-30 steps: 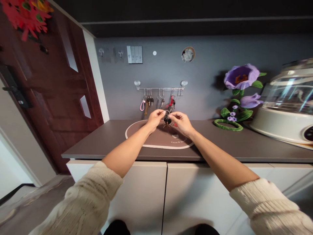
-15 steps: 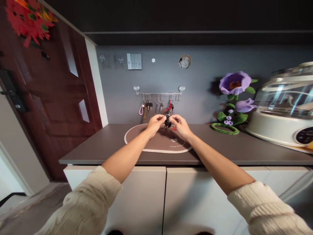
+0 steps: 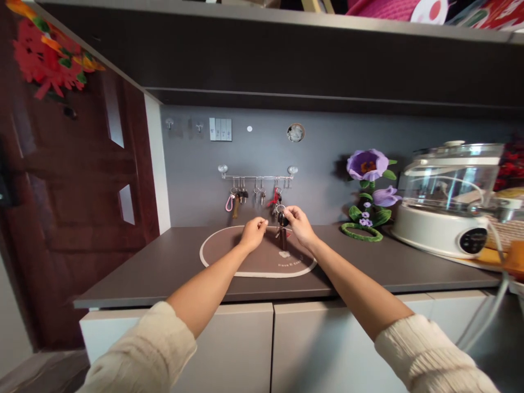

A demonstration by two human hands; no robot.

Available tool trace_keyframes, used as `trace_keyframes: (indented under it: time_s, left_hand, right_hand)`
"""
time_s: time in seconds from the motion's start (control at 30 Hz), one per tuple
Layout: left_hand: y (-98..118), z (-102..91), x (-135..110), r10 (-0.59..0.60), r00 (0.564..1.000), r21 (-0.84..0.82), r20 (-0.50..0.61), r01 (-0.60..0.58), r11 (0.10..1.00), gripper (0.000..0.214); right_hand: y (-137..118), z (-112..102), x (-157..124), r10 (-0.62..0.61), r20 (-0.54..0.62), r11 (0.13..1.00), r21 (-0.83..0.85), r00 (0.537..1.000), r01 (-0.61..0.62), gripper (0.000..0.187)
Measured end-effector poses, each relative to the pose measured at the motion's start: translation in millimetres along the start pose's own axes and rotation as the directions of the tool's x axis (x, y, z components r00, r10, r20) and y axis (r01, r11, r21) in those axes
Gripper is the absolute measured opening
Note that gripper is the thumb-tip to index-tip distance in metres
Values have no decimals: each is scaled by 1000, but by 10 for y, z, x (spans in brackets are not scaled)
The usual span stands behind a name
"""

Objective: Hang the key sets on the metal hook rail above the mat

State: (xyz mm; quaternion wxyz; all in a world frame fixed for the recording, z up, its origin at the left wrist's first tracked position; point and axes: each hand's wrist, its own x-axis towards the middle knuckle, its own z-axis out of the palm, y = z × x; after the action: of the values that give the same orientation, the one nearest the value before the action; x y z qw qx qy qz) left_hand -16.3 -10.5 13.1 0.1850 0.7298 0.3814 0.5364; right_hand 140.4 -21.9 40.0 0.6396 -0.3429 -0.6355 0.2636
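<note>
Two hands out over the mat [image 3: 223,256], apart from each other. Right hand [image 3: 301,225] pinches a ring of keys [image 3: 283,220] at its top; the bunch hangs above the mat, in front of the rack [image 3: 257,177]. Left hand [image 3: 252,234] is just beside, fingers curled; can't tell from here if it grips anything small. Step looks like handling the bunch in the air. Next move probably calls for a firm pinch, clear of the hung keys [image 3: 244,195].
</note>
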Motion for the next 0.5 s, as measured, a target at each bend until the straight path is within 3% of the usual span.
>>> trace_keyframes:
  time_s: [0.17, 0.5]
  left_hand:
    - [-43, 56, -2, 104, 994, 196, 38, -110, 975, 24]
    - [-104, 123, 28, 60, 997, 241, 39, -67, 968, 25]
  right_hand:
    - [-106, -83, 219, 83, -46, 996, 27, 995, -82, 28]
    - [-199, -122, 777, 243, -191, 969, 94, 951, -229, 2]
